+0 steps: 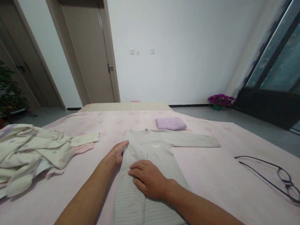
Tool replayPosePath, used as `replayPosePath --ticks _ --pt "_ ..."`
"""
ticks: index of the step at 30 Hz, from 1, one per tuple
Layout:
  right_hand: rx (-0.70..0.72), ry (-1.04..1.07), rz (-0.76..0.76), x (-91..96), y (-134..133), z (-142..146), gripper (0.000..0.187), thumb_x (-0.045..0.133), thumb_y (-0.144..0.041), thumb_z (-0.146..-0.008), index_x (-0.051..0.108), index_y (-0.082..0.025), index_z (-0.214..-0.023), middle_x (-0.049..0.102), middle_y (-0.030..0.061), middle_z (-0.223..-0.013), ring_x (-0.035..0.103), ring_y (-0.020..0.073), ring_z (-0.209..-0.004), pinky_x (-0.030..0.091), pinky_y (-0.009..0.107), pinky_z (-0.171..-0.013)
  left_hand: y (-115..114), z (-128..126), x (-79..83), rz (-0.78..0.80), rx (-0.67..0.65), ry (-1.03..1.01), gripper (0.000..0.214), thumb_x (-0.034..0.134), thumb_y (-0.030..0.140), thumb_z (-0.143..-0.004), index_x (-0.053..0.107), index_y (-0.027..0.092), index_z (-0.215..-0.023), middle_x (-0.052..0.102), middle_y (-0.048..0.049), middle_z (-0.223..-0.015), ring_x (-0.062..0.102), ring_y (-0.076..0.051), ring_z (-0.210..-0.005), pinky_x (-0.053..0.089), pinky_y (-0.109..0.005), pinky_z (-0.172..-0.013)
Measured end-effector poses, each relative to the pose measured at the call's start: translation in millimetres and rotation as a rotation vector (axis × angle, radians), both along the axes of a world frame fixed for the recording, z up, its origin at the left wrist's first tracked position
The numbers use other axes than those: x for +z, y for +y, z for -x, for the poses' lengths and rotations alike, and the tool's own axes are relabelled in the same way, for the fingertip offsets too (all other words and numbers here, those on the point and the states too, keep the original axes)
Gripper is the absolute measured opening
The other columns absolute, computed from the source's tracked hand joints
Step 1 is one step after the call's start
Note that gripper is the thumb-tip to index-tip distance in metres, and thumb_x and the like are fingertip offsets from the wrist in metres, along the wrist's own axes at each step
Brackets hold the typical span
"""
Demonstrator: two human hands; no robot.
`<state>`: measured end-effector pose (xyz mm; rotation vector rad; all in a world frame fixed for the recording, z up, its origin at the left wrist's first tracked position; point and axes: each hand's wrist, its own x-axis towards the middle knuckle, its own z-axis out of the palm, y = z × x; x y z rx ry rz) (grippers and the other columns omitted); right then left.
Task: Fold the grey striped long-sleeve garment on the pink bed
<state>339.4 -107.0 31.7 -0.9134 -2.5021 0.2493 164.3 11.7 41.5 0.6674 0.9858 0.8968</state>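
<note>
A pale grey striped long-sleeved shirt [159,163] lies spread in front of me, with its collar pointing away. Its left side is folded inward, and that sleeve runs down over the body toward me. The other sleeve stretches out to the right. At the folded shoulder edge, my left hand [120,152] is closed on the fabric; some of its fingers are hidden. My right hand [148,178] rests palm down on the folded sleeve, fingers loosely extended. Just beyond the shirt sits a folded lilac cloth [170,123].
A heap of pale, crumpled clothes [31,153] lies at the left on the pink patterned sheet [212,177]. Black-framed glasses [284,174] lie unfolded at the right. Beyond the sheet, a pot of purple flowers [220,101] stands on the floor by the wall.
</note>
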Motion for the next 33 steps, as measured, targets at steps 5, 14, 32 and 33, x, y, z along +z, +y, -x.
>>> replayPosePath --ticks 5,14,32,33 --pt "0.003 -0.008 0.005 1.5 0.0 0.3 0.028 0.056 -0.025 -0.094 0.063 -0.022 -0.121 0.063 0.0069 -0.128 0.054 0.0204 -0.118 0.039 0.038 -0.105 -2.6 -2.9 0.8 -0.086 0.029 0.115 0.026 0.069 0.028 -0.079 0.068 0.01 -0.098 0.074 -0.0088 -0.073 0.072 -0.027 -0.071 0.059 -0.034 -0.065" --pt "-0.004 -0.025 0.01 4.8 -1.5 0.7 0.027 0.056 -0.024 -0.094 0.063 -0.022 -0.12 0.063 0.0063 -0.128 0.054 0.0205 -0.117 0.039 0.038 -0.104 6.9 -0.1 -14.3 -0.443 0.284 0.546 0.068 0.071 0.017 -0.073 0.049 0.013 -0.137 0.065 -0.0159 -0.129 0.064 -0.026 -0.114 0.048 -0.032 -0.096" --pt "-0.007 -0.028 -0.009 3.8 -0.6 2.3 0.025 0.057 -0.024 -0.093 0.064 -0.021 -0.117 0.065 0.0066 -0.12 0.054 0.0218 -0.111 0.04 0.038 -0.101 -6.8 -15.3 -29.4 -1.175 -0.231 1.434 0.047 0.041 0.033 -0.1 0.055 0.011 -0.138 0.053 -0.0175 -0.147 0.046 -0.027 -0.138 0.028 -0.041 -0.119" --pt "-0.009 -0.029 -0.009 4.1 -0.6 2.5 0.025 0.057 -0.024 -0.092 0.064 -0.021 -0.116 0.065 0.0065 -0.119 0.054 0.022 -0.111 0.04 0.039 -0.101 -7.6 -16.0 -30.7 -1.154 -0.257 1.471 0.049 0.043 0.035 -0.099 0.052 0.01 -0.141 0.049 -0.0189 -0.15 0.044 -0.028 -0.141 0.028 -0.042 -0.118"
